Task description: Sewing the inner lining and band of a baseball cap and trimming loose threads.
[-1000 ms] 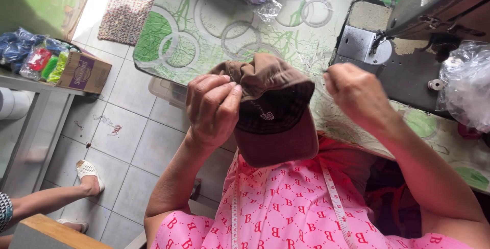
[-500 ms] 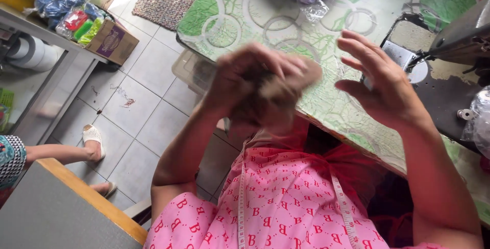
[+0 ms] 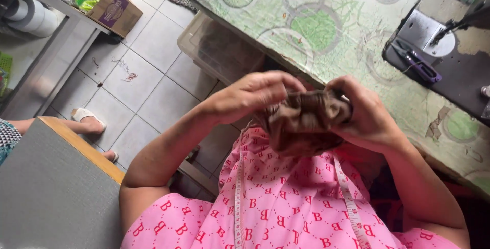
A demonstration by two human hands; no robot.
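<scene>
A brown cap [image 3: 303, 121] is crumpled between both my hands, held close over my pink patterned top. My left hand [image 3: 252, 96] grips its left side with fingers curled over the fabric. My right hand [image 3: 365, 113] clutches the right side, thumb pressed into the folds. A white measuring tape [image 3: 238, 198] hangs around my neck down both sides of my chest. The cap's brim is hidden in the bunched cloth.
A table with a green circle-patterned cover [image 3: 316, 29] stands ahead, with a sewing machine's black bed [image 3: 449, 65] and purple snips [image 3: 418, 67] at right. A clear plastic bin [image 3: 219, 50] sits under the table. Another person's sandalled foot [image 3: 87, 119] rests on the tiled floor. A grey board [image 3: 51, 187] lies at lower left.
The cap was held up open and flat a second ago; it is now bunched and lowered between both hands. My right hand, apart half a second ago, has closed on it.
</scene>
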